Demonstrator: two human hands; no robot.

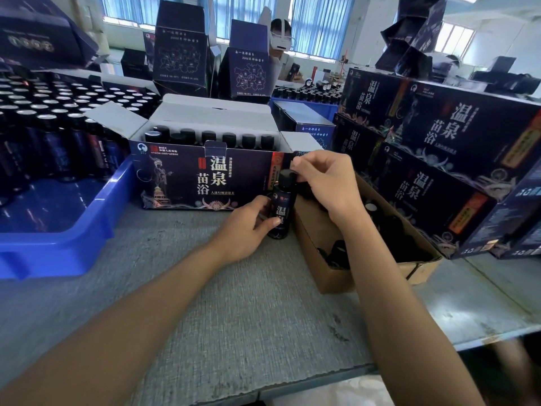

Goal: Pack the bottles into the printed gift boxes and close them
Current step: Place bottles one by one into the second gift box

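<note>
An open printed gift box (205, 177) stands on the table, flaps up, with a row of several black-capped bottles (209, 136) inside. In front of its right end a dark labelled bottle (281, 209) stands upright on the table. My left hand (248, 227) grips its body from the left. My right hand (325, 180) pinches the black cap (286, 174) on its top.
A brown carton (330, 268) of loose black caps lies to the right. A blue tray (58, 244) of uncapped bottles (44, 118) fills the left. Closed gift boxes (439, 148) are stacked at right. Upright boxes and a person (281, 48) stand at the back.
</note>
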